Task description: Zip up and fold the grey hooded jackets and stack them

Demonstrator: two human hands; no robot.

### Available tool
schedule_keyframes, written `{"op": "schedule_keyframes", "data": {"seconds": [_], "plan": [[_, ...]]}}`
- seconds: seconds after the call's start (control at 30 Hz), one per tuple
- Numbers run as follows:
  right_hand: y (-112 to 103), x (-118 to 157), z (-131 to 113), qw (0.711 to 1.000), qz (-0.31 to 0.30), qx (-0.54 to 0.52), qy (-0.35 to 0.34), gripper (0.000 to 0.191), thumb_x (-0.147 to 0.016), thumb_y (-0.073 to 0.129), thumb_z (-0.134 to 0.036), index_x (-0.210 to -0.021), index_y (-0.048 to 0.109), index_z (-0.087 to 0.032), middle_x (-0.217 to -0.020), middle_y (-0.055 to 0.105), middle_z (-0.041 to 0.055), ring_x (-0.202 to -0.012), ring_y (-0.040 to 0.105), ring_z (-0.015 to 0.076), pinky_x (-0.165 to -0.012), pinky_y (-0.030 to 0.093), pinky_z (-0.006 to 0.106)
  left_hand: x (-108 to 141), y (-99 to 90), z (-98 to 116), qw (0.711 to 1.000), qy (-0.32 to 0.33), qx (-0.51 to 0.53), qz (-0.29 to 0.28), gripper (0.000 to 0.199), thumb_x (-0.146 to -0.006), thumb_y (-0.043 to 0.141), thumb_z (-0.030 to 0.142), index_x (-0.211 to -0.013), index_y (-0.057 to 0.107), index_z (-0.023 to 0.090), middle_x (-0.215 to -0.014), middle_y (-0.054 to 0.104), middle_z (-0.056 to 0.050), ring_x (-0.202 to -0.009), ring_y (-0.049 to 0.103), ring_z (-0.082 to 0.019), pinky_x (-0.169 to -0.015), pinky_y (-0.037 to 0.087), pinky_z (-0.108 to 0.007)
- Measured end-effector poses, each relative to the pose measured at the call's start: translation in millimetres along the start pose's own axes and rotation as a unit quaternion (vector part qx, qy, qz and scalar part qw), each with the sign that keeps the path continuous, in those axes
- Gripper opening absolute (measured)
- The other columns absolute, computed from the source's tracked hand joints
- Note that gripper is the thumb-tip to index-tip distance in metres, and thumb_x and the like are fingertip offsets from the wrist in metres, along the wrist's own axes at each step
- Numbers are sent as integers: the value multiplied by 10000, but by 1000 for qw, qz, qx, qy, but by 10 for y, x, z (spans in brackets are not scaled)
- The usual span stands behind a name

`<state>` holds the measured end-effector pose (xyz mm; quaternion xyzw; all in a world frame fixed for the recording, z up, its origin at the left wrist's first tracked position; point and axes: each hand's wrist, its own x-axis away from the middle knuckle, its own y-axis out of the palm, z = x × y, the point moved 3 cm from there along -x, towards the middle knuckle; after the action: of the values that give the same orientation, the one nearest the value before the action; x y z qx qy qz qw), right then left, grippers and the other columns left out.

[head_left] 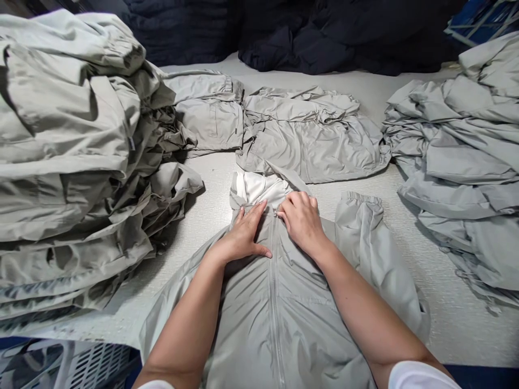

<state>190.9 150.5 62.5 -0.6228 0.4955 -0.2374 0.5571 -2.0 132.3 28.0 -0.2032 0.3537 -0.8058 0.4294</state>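
Jacket point(243, 329) in light grey is lying front side up on the bench point(214, 186), directly beneath both hands and extending from them toward the wearer. Its zipper point(273, 292) is running lengthwise between the hands and down between the forearms.

Left hand point(239, 235): open, palm down, with the fingers spread. It is pressing on the fabric just left of the upper zipper, the thumb pointing toward the teeth.

Right hand point(302, 221): closed, with the fingers curled. Thumb and forefinger are gripping the zipper at its upper end; the curled fingers are partly hiding the exact part held.

White lining point(261, 186) is showing at the neck opening, just beyond the fingertips. A sleeve point(377, 254) with an elastic cuff point(360, 199) is lying to the right of the right hand.

Two folded grey garments, a nearer one point(312, 148) and a farther one point(211, 121), are resting beyond the hands. A tall garment stack point(68, 135) is standing left of the left hand; another grey pile point(466, 156) is standing well to the right of the right hand. Dark garments point(344, 38) are lying farthest beyond the hands. A perforated plastic basket point(97, 364) is sitting below the bench edge, left of the left forearm.
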Motion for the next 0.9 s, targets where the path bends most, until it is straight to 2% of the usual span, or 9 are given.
{"op": "schedule_keyframes", "data": {"seconds": [0.1,0.2,0.33,0.43,0.6,0.7,0.77,0.83,0.9], "plan": [[191,-38,148,997,48,5,54,160,-1050,534,-279,-1023,671,-202,-1151,622,158,-1105,520,315,-927,366,439,-17,57,12,1000,4,-25,-3,1319,-734,922,550,-1721,86,292,-1767,223,-218,-1656,154,-389,-1319,70,-668],[376,-91,279,994,50,-11,100,145,-1048,533,-276,-1044,661,-208,-1107,637,151,-1081,548,310,-912,377,424,-60,173,41,996,-4,-87,17,1068,-862,780,628,-1699,234,253,-1762,245,-207,-1659,155,-378,-1314,55,-685],[470,-206,360,994,36,-17,98,156,-1053,540,-303,-1067,655,-199,-1117,660,149,-1100,556,307,-929,374,413,-181,279,47,981,-32,-172,82,763,-1038,532,579,-1680,318,228,-1752,288,-173,-1654,200,-347,-1314,30,-685],[475,-356,424,995,33,-22,91,173,-1059,534,-317,-1075,661,-201,-1150,667,155,-1132,560,306,-947,380,409,-358,246,-23,972,-42,-200,114,690,-1070,454,544,-1677,343,235,-1744,316,-147,-1647,229,-342,-1314,41,-681],[473,-758,527,991,1,-30,130,218,-1062,520,-299,-1155,672,-173,-1264,659,194,-1212,558,316,-1024,402,434,-771,49,-202,969,-36,-216,115,662,-1072,424,530,-1658,394,224,-1726,362,-142,-1631,276,-342,-1317,67,-660],[357,-957,536,984,-55,-40,166,227,-1040,558,-250,-1207,684,-163,-1344,649,194,-1237,575,292,-1052,424,416,-944,-82,-216,969,-52,-219,101,648,-1076,420,511,-1656,396,223,-1736,337,-142,-1640,253,-333,-1318,64,-656],[174,-981,550,982,-87,-41,163,251,-983,657,-240,-1224,705,-184,-1320,688,139,-1192,616,250,-1030,457,355,-955,-133,-152,970,-83,-221,67,654,-1077,428,497,-1661,381,208,-1744,309,-153,-1646,227,-346,-1307,71,-687],[-80,-866,613,982,-103,-33,156,339,-937,723,-258,-1274,709,-221,-1304,715,84,-1176,640,223,-1022,475,309,-835,-118,-14,967,-104,-231,20,666,-1080,424,490,-1667,363,180,-1744,293,-177,-1644,219,-378,-1287,93,-731],[-351,-609,748,980,-91,-5,174,441,-947,702,-285,-1381,662,-218,-1395,676,112,-1265,615,260,-1066,472,348,-574,-5,196,966,-87,-243,-10,688,-1084,408,502,-1675,338,157,-1748,272,-193,-1644,207,-392,-1284,105,-737]]}}
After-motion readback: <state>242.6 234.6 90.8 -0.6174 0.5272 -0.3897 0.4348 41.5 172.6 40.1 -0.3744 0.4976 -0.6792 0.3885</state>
